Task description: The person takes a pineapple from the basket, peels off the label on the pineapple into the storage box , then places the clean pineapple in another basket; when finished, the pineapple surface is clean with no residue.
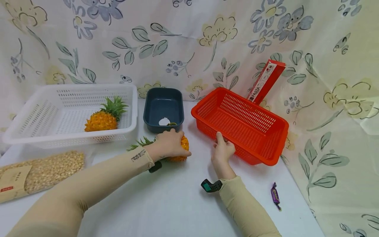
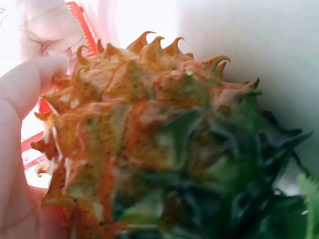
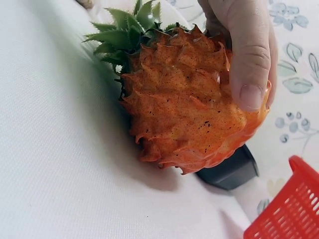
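My left hand (image 1: 170, 144) grips a small spiky orange pineapple (image 1: 185, 144) from above, low over the white table; its green leaves point left. In the left wrist view the pineapple (image 2: 139, 129) fills the middle, with the thumb along its side. The right wrist view shows the left hand (image 3: 249, 55) with its thumb pressed on the pineapple (image 3: 184, 104). My right hand (image 1: 222, 153) is at the near side of the red plastic basket (image 1: 242, 148), its thumb up at the rim and its other fingers curled by the wall.
A white basket (image 1: 71, 138) at left contains another pineapple (image 1: 102, 121). Behind the left hand stands a dark blue tub (image 1: 164, 98) with small items inside. A bag of pale kernels (image 1: 56, 168) lies front left, a purple-wrapped candy (image 1: 275, 196) right. A red pasta box (image 1: 266, 82) leans behind the red basket.
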{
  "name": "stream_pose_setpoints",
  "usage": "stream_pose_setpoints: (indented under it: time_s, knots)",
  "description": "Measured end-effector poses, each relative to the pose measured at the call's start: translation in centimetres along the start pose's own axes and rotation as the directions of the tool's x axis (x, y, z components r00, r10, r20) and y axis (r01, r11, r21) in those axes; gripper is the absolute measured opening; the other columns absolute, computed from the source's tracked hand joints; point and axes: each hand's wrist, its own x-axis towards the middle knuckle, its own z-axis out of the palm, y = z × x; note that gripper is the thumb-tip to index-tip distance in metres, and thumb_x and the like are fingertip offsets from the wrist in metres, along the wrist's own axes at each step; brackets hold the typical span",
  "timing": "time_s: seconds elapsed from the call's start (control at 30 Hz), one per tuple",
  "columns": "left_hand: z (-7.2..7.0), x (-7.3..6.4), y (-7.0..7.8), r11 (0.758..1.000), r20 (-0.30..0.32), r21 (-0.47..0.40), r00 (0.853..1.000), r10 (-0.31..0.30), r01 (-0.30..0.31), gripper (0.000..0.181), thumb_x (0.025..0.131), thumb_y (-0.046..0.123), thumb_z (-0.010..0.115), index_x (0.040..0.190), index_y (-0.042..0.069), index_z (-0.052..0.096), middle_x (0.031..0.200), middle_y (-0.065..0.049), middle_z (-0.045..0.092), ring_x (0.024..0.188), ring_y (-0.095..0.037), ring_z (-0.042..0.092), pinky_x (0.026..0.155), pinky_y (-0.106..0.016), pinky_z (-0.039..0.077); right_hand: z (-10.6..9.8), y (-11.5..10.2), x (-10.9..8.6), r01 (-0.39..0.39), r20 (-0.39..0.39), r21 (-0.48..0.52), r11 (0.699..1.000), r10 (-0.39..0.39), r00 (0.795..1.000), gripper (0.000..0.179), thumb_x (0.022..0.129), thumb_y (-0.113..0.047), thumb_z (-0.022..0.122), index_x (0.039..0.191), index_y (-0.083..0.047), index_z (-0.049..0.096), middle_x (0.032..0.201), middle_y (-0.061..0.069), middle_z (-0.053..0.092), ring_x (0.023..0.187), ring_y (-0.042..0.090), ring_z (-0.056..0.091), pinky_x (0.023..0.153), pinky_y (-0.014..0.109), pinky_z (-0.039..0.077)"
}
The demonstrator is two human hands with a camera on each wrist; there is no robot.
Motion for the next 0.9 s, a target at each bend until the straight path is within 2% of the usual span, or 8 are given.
stream_pose_setpoints:
  time_s: [0.13,0.27,0.43,0.53,0.6,0.73,0.83,0.9]
  knots:
    - [0.3,-0.2,-0.2,0.998,-0.010,-0.006,0.998,0.058,-0.058,0.078,0.068,0.062,0.065,0.128,0.016,0.048,0.099,-0.006,0.052,0.083,-0.023,0.050,0.067,-0.037,0.047,0.0,0.0,0.0,0.007,0.006,0.002,1.000,-0.007,1.000,0.020,0.081,-0.022,0.071,0.079,-0.008,0.058,0.069,-0.002,0.059,0.071,0.022,0.058,0.060,0.027,0.051]
    - [0.9,-0.8,-0.6,0.989,-0.015,0.046,0.990,0.143,-0.143,0.077,0.067,0.062,0.066,0.129,0.019,0.048,0.100,-0.003,0.052,0.085,-0.020,0.048,0.068,-0.035,0.045,0.0,0.0,-0.1,0.011,0.002,0.001,1.000,-0.011,1.000,0.020,0.081,-0.023,0.072,0.077,-0.009,0.058,0.069,-0.002,0.060,0.069,0.020,0.058,0.059,0.026,0.051]
    - [1.1,-2.1,-1.3,0.953,0.006,0.101,0.958,0.286,-0.285,0.073,0.067,0.060,0.068,0.128,0.023,0.050,0.104,-0.003,0.053,0.085,-0.019,0.048,0.067,-0.033,0.045,0.0,-0.1,-0.1,0.015,0.002,-0.009,1.000,-0.015,1.000,0.019,0.082,-0.024,0.071,0.076,-0.010,0.059,0.070,-0.002,0.060,0.072,0.022,0.058,0.062,0.027,0.052]
    - [1.0,-3.0,-1.9,0.917,0.048,0.125,0.926,0.376,-0.379,0.070,0.067,0.057,0.068,0.127,0.027,0.050,0.107,0.000,0.053,0.087,-0.017,0.048,0.069,-0.032,0.045,0.1,-0.1,-0.1,0.007,-0.002,-0.012,1.000,-0.007,1.000,0.018,0.082,-0.024,0.071,0.078,-0.011,0.060,0.071,-0.002,0.059,0.075,0.024,0.058,0.063,0.028,0.052]
    - [0.8,-3.6,-2.3,0.888,0.081,0.135,0.898,0.433,-0.441,0.068,0.067,0.056,0.068,0.126,0.029,0.051,0.108,0.002,0.052,0.088,-0.015,0.048,0.070,-0.032,0.045,0.1,-0.2,-0.1,0.003,-0.004,-0.014,1.000,-0.003,1.000,0.018,0.082,-0.024,0.071,0.078,-0.011,0.060,0.071,-0.002,0.059,0.076,0.023,0.058,0.063,0.028,0.052]
    - [0.4,-4.7,-3.3,0.814,0.139,0.139,0.825,0.548,-0.564,0.064,0.065,0.053,0.072,0.123,0.031,0.052,0.109,0.005,0.052,0.092,-0.012,0.047,0.075,-0.030,0.045,0.1,-0.2,-0.2,-0.003,-0.004,-0.011,1.000,0.002,1.000,0.019,0.082,-0.024,0.072,0.079,-0.010,0.060,0.071,-0.002,0.058,0.074,0.022,0.058,0.063,0.027,0.052]
    - [0.0,-5.6,-4.1,0.757,0.200,0.137,0.767,0.610,-0.639,0.065,0.063,0.049,0.077,0.121,0.033,0.052,0.113,0.007,0.051,0.098,-0.012,0.046,0.084,-0.034,0.043,0.1,-0.2,-0.2,-0.001,-0.001,-0.011,1.000,0.001,1.000,0.019,0.082,-0.024,0.071,0.078,-0.010,0.060,0.071,-0.002,0.059,0.073,0.021,0.058,0.063,0.028,0.052]
    - [-0.5,-6.3,-4.6,0.734,0.243,0.139,0.742,0.625,-0.665,0.070,0.061,0.044,0.081,0.123,0.034,0.050,0.118,0.008,0.050,0.105,-0.014,0.046,0.094,-0.042,0.040,0.1,-0.2,-0.2,0.002,0.002,-0.012,1.000,-0.002,1.000,0.018,0.082,-0.024,0.071,0.079,-0.010,0.060,0.072,-0.001,0.059,0.072,0.021,0.058,0.063,0.028,0.052]
